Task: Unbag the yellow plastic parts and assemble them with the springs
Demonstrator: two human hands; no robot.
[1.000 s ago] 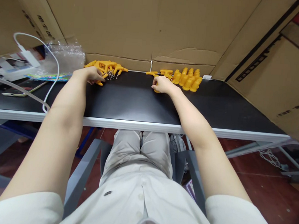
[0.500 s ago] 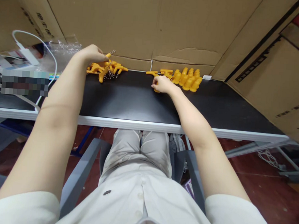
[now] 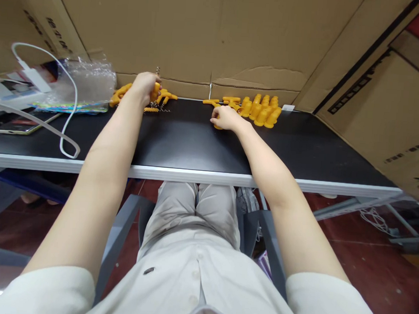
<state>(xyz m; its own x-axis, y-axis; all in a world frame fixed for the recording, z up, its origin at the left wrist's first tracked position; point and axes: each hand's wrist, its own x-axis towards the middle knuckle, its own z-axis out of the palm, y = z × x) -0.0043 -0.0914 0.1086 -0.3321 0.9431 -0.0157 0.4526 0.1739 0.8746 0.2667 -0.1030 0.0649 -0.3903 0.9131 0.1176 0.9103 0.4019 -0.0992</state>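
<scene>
My left hand (image 3: pixel 148 88) is closed around the yellow handle of a corkscrew (image 3: pixel 155 92), whose metal spiral points upward. It is above a loose pile of yellow corkscrews (image 3: pixel 167 96), partly hidden by the hand and forearm. My right hand (image 3: pixel 224 117) has its fingers closed on a yellow plastic cap (image 3: pixel 217 126) at the tabletop, mostly hidden under the fingers. Behind that hand lie a yellow T-shaped piece (image 3: pixel 210 102) and another yellow T-shaped piece (image 3: pixel 231 100). Several yellow caps (image 3: pixel 263 110) stand in a group to its right.
The black table (image 3: pixel 196 146) has a metal front edge. At left are clear plastic bags (image 3: pixel 89 79), a white cable (image 3: pixel 74 114), and a phone (image 3: pixel 21 127). Cardboard walls (image 3: pixel 150 28) enclose the back and right. A small white tag (image 3: pixel 288 107) lies behind the caps.
My left hand has moved right with a corkscrew, whose spiral has turned from slanting to upright. My right hand has stayed almost in place on the cap.
</scene>
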